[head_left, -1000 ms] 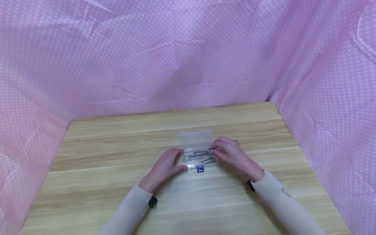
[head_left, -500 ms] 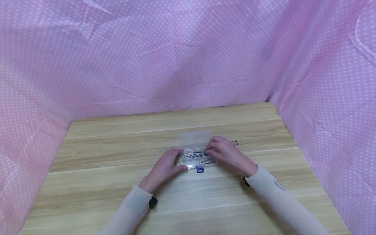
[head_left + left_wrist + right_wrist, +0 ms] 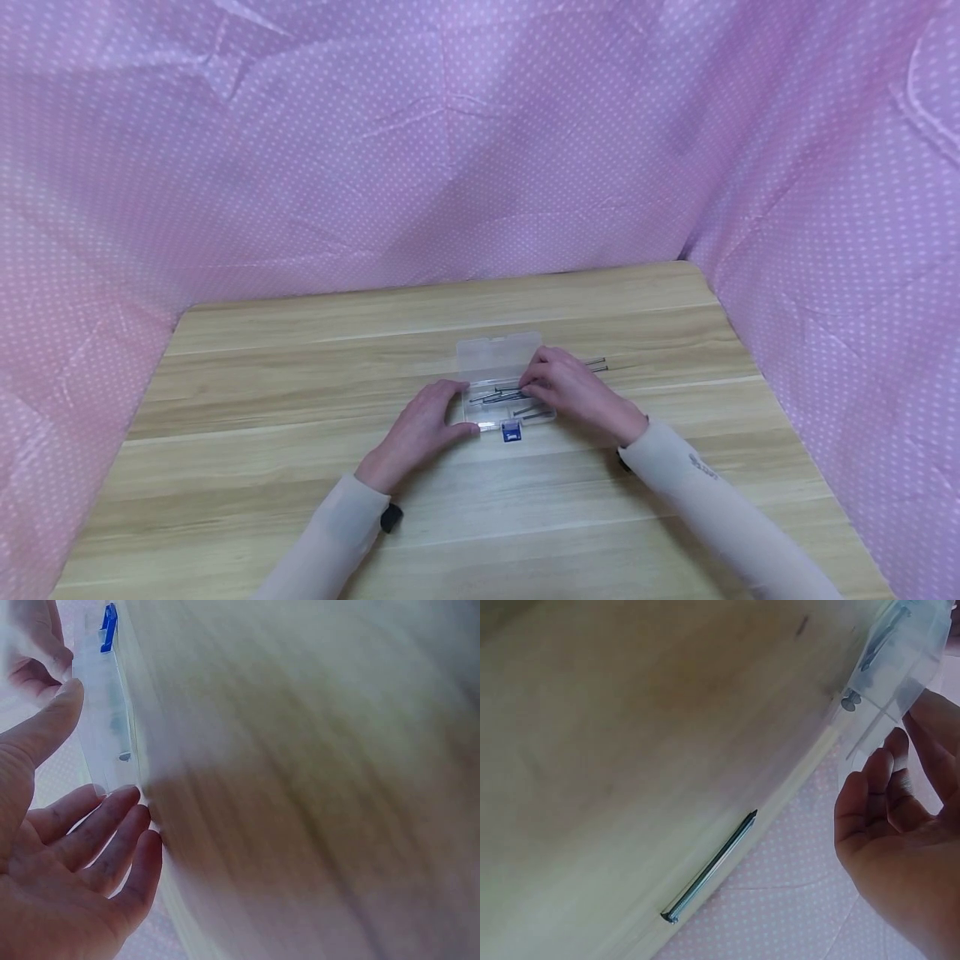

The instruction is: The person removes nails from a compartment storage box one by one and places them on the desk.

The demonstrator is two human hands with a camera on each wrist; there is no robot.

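A clear plastic box [image 3: 498,357] lies on the table with its lid folded back and its blue latch [image 3: 512,432] toward me. Several long steel nails [image 3: 491,397] lie in its rear compartment, and shorter-looking nails [image 3: 532,412] sit in the front right one. My left hand [image 3: 420,429] grips the box's left end, thumb at the front and fingers behind. At the right part of the rear compartment, my right hand [image 3: 581,392] pinches at a nail with thumb and fingertips; those fingers hide the nail's right end. The left wrist view shows the left fingers against the box wall [image 3: 105,727].
Loose nails [image 3: 598,364] lie on the wooden table [image 3: 300,400] just beyond the right hand; one nail [image 3: 709,870] shows near in the right wrist view. Pink dotted cloth [image 3: 375,150] hangs behind and along the sides of the table.
My right hand has shifted a little left over the box, uncovering more of the loose nails to its right, then nearly stopped. The left hand and the box have stayed in place.
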